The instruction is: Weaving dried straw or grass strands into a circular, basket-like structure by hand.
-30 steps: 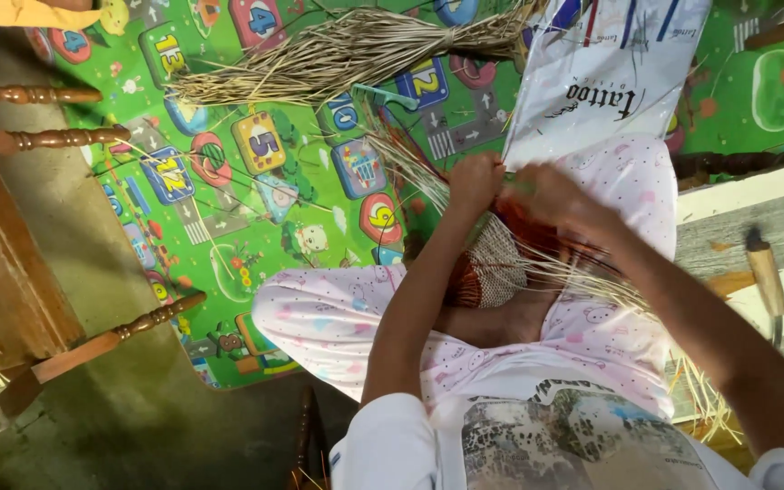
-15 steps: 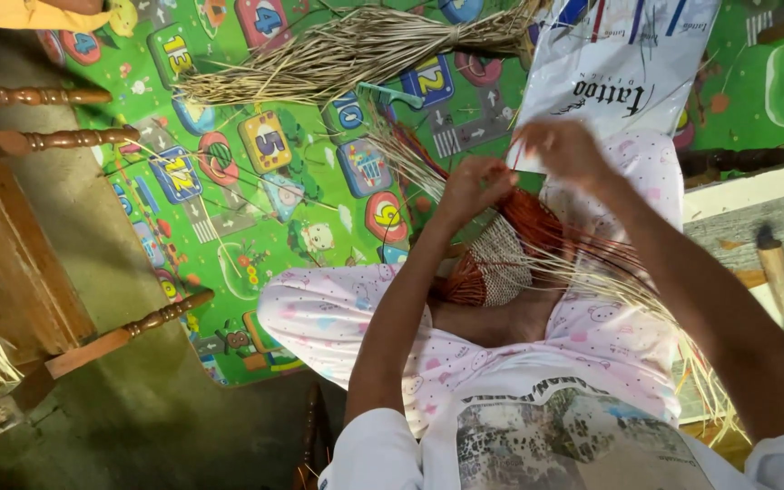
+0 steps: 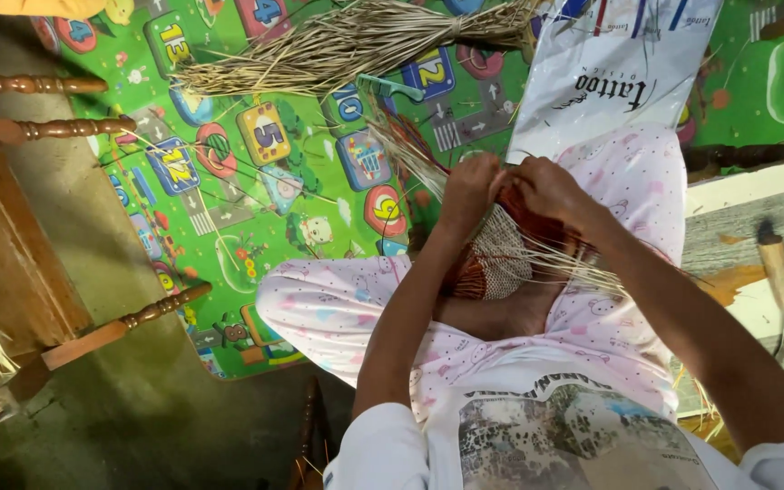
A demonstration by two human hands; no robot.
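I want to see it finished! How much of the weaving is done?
A small woven piece, pale and reddish, already sits on the lap. Both hands, left hand and right hand, grip loose strands at its edge. Long unwoven ends stick out, and a big bundle of dry fibre lies untouched on the green mat, so plenty remains.

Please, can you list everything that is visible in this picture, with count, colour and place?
woven piece: one, tan and reddish-brown, on the lap, under both hands
loose straw strands: many, pale tan, running from the woven piece toward the right
straw bundle: one, tan, on the mat at the top
play mat: one, green with coloured number tiles, on the floor
plastic bag: one, white, top right
comb: one, teal, on the mat under the bundle
knife: one, wooden handle, on the plank at right
turned wooden legs: several, brown, left side
left hand: on the woven piece
right hand: on the woven piece
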